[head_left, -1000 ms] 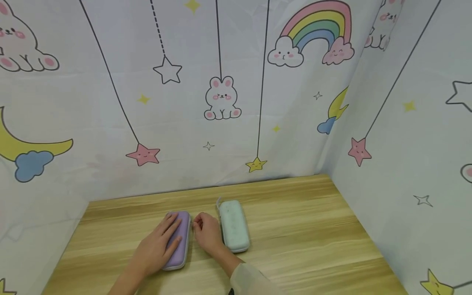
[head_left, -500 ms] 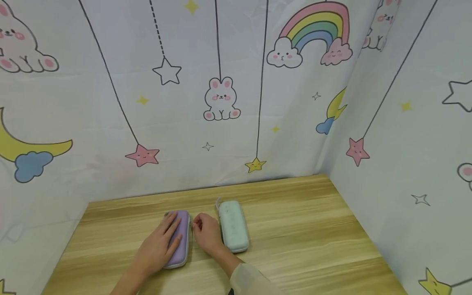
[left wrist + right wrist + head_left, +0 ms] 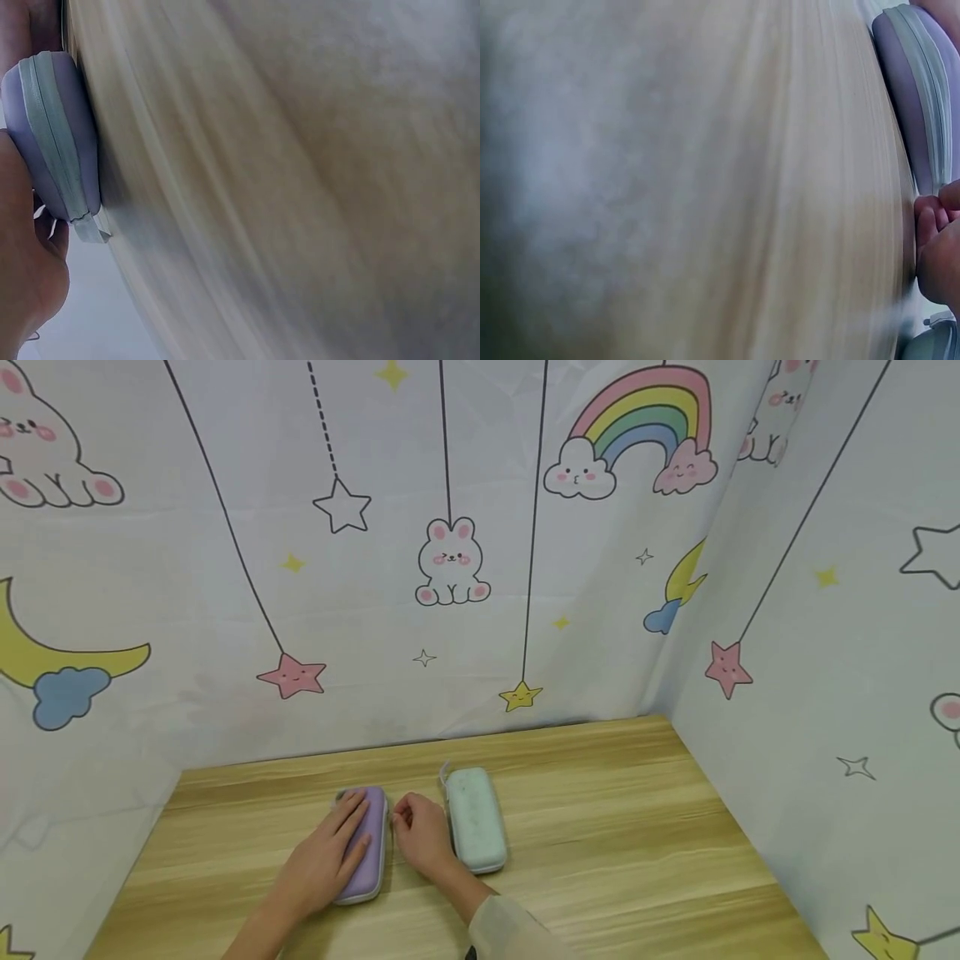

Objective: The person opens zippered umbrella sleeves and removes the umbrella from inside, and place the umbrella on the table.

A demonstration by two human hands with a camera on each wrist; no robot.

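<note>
A purple hard zip case (image 3: 370,860) with a pale zip band lies on the wooden table. My left hand (image 3: 318,864) rests on its top, fingers straight and spread a little. In the left wrist view the case (image 3: 84,127) shows its zip side and a small end loop. My right hand (image 3: 423,835) is at the case's right side, fingers curled. In the right wrist view thumb and forefinger meet on the zip line of the purple case (image 3: 904,82), pinching the zipper pull, which the fingertips mostly hide.
A mint-green hard zip case (image 3: 477,822) with a wrist strap lies just right of my right hand. The wooden table (image 3: 615,827) reaches back to a white cloth wall (image 3: 360,610) printed with cartoons. A similar cloth wall (image 3: 787,710) stands on the right.
The purple case has shifted very slightly away from me under my left hand. My right hand stays almost still at its side.
</note>
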